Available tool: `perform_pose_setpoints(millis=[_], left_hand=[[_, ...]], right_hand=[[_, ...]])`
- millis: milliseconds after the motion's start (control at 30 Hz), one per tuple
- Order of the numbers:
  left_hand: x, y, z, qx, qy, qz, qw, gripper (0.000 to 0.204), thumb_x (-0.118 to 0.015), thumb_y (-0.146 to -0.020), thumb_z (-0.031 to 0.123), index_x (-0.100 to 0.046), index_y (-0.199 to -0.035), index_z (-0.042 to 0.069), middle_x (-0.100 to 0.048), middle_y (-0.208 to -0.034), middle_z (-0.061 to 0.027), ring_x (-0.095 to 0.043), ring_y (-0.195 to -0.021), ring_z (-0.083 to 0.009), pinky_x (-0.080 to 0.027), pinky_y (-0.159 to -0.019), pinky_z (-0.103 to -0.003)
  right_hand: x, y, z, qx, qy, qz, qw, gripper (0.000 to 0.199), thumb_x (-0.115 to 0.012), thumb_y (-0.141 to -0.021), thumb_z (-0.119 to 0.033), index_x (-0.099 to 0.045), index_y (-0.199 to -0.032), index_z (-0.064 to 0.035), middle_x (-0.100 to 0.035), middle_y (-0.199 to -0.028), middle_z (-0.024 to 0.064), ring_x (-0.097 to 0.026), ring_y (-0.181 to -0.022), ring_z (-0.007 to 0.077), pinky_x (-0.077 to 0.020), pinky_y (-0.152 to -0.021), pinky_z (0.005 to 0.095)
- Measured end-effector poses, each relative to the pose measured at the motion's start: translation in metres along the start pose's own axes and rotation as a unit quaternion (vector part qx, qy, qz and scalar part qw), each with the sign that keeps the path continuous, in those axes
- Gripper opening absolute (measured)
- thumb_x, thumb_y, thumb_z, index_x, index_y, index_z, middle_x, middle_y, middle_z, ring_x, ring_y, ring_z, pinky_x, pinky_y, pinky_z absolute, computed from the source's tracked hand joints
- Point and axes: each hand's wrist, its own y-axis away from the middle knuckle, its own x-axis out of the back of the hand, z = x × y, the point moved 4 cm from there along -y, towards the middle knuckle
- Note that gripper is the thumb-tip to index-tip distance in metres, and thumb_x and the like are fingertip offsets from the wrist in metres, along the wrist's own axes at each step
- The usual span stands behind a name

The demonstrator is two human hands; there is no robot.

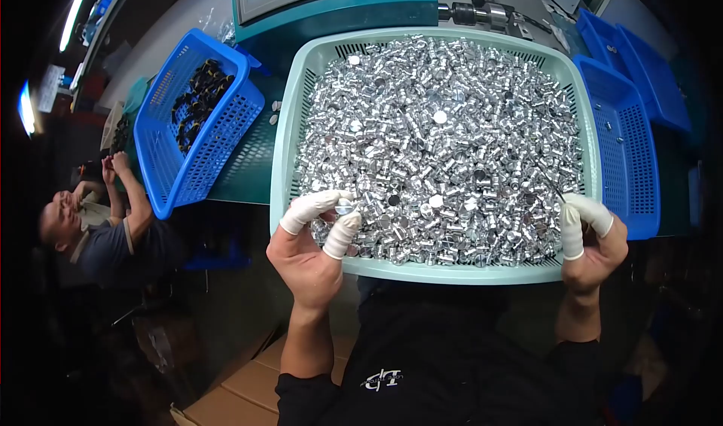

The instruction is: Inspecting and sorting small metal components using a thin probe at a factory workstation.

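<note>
A pale green plastic basket is heaped with small shiny metal parts. At its near left edge, my left hand pinches one small round metal part between thumb and fingers, which wear white finger cots. Over the near right corner, my right hand, also in white finger cots, is closed on a thin dark pointed tool. The tool's tip points up and left over the heap. Its handle end is hidden by the fingers, so its exact kind does not show.
A tilted blue basket with black parts stands at left. Another blue basket with a few metal parts adjoins the green one at right. Behind are a teal machine housing and a metal spindle. Another person works at far left.
</note>
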Motion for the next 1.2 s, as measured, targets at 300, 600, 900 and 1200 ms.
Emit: perform_pose_setpoints(millis=[300, 600, 900, 1200], left_hand=[[0.0, 0.001, 0.0, -0.031, -0.066, 0.184, 0.98, 0.029, -0.059, -0.087, -0.002, -0.055, -0.116, -0.006, -0.064, -0.104, -0.0139, -0.063, -0.091, -0.017, -0.05, -0.081, -0.026], [0.002, 0.018, 0.013, 0.015, 0.123, 0.129, 0.984, 0.032, -0.054, -0.094, 0.017, -0.054, -0.121, -0.001, -0.064, -0.1, -0.0074, -0.058, -0.087, -0.0135, -0.044, -0.073, -0.027], [0.043, 0.037, 0.022, 0.076, 0.219, 0.116, 0.966, 0.051, -0.071, -0.081, 0.017, -0.051, -0.126, 0.004, -0.065, -0.088, -0.0085, -0.058, -0.077, -0.0137, -0.044, -0.062, -0.025], [0.092, 0.06, 0.023, 0.09, 0.275, 0.138, 0.947, 0.046, -0.076, -0.076, 0.023, -0.059, -0.115, 0.004, -0.063, -0.086, -0.0082, -0.055, -0.078, -0.0171, -0.043, -0.062, -0.028]], right_hand=[[-0.02, 0.015, -0.01, 0.04, -0.153, -0.122, 0.98, 0.013, -0.068, -0.079, -0.008, -0.066, -0.087, 0.0022, -0.054, -0.057, 0.0058, -0.045, -0.044, 0.0127, -0.0308, -0.043, 0.0253], [-0.021, 0.019, -0.014, 0.05, -0.175, -0.111, 0.977, 0.014, -0.068, -0.077, -0.002, -0.065, -0.09, 0.0032, -0.045, -0.051, -0.0015, -0.038, -0.039, 0.0077, -0.0281, -0.038, 0.023], [-0.066, 0.018, -0.069, 0.099, -0.172, -0.089, 0.976, 0.02, -0.07, -0.071, 0.004, -0.066, -0.09, 0.0014, -0.049, -0.054, 0.0005, -0.044, -0.04, 0.0096, -0.0311, -0.036, 0.022], [-0.124, 0.015, -0.134, 0.145, -0.177, -0.128, 0.965, 0.027, -0.073, -0.06, 0.007, -0.068, -0.084, -0.0023, -0.045, -0.051, -0.0028, -0.04, -0.04, 0.0074, -0.0246, -0.038, 0.0203]])
